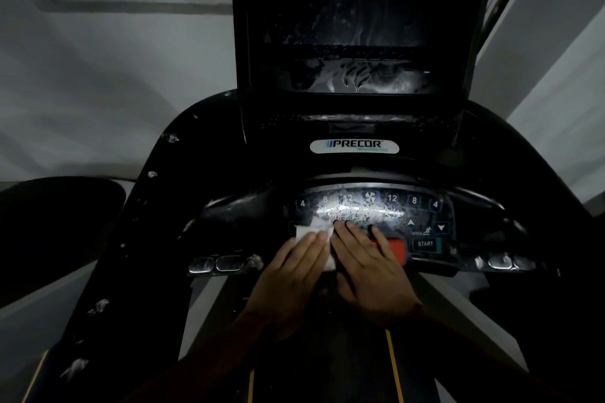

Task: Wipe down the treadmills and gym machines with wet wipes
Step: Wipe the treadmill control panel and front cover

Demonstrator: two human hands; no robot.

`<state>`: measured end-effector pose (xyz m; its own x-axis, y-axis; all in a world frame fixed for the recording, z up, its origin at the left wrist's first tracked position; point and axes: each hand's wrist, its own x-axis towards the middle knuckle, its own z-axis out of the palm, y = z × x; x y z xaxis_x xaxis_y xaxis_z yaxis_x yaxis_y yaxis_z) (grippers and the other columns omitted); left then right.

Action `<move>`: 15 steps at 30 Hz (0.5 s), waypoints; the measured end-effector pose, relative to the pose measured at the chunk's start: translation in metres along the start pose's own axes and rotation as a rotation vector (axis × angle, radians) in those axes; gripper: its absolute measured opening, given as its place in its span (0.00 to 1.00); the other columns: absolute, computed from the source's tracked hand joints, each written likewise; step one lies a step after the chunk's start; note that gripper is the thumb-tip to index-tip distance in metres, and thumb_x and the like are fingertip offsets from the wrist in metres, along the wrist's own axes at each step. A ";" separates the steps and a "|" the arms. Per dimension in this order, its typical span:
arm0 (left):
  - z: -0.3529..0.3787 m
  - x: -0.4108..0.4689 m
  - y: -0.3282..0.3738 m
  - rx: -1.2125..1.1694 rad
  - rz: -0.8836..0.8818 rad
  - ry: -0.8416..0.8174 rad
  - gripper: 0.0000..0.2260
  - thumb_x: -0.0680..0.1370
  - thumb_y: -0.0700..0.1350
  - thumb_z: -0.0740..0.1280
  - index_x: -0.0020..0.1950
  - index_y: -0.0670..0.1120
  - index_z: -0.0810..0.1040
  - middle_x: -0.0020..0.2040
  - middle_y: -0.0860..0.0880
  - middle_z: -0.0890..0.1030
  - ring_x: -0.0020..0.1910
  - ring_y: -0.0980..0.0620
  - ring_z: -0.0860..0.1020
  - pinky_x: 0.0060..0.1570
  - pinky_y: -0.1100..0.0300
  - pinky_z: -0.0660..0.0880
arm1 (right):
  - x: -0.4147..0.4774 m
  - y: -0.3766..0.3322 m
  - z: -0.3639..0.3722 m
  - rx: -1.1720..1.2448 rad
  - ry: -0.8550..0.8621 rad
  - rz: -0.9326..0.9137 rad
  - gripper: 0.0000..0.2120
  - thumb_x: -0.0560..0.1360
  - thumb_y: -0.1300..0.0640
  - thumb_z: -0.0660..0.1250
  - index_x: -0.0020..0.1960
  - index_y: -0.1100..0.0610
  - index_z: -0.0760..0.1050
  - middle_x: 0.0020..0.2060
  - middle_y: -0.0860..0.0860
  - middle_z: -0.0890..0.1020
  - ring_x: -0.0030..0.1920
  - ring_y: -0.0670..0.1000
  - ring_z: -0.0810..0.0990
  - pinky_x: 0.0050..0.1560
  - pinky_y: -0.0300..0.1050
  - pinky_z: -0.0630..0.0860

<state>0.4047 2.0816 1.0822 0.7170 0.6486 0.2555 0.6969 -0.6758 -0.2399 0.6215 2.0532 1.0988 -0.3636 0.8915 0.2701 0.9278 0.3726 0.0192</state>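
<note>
Both hands, left hand and right hand, press a wipe flat-fingered on the keypad; the streaked screen looks wiped, the spotted frame likely remains.

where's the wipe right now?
Head view, lower centre: the white wipe lies flat on the control panel, pressed under the left hand with the right hand against it, left of the red button and below the numbered keys.
</note>
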 end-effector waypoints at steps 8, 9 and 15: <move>-0.011 0.031 -0.014 -0.068 -0.167 0.054 0.30 0.84 0.57 0.53 0.80 0.40 0.61 0.81 0.41 0.61 0.81 0.44 0.58 0.78 0.45 0.55 | -0.004 0.006 -0.002 -0.035 0.026 0.050 0.34 0.78 0.43 0.61 0.78 0.59 0.64 0.79 0.55 0.61 0.80 0.53 0.57 0.77 0.60 0.53; -0.009 0.030 -0.005 -0.084 -0.123 0.036 0.30 0.84 0.57 0.53 0.80 0.40 0.61 0.81 0.41 0.62 0.81 0.44 0.57 0.77 0.45 0.56 | -0.004 0.007 -0.002 -0.032 0.028 0.056 0.34 0.78 0.42 0.61 0.78 0.59 0.65 0.79 0.55 0.62 0.80 0.53 0.57 0.77 0.60 0.53; -0.007 -0.008 -0.025 0.028 0.008 -0.010 0.29 0.83 0.56 0.54 0.81 0.42 0.60 0.81 0.42 0.62 0.81 0.46 0.56 0.78 0.45 0.55 | -0.008 0.012 -0.004 -0.013 0.023 0.066 0.37 0.76 0.41 0.62 0.79 0.59 0.63 0.80 0.54 0.59 0.81 0.52 0.55 0.78 0.60 0.51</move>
<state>0.3813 2.0909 1.0923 0.7228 0.6467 0.2437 0.6910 -0.6711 -0.2686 0.6358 2.0499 1.1005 -0.2997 0.9079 0.2930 0.9508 0.3096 0.0131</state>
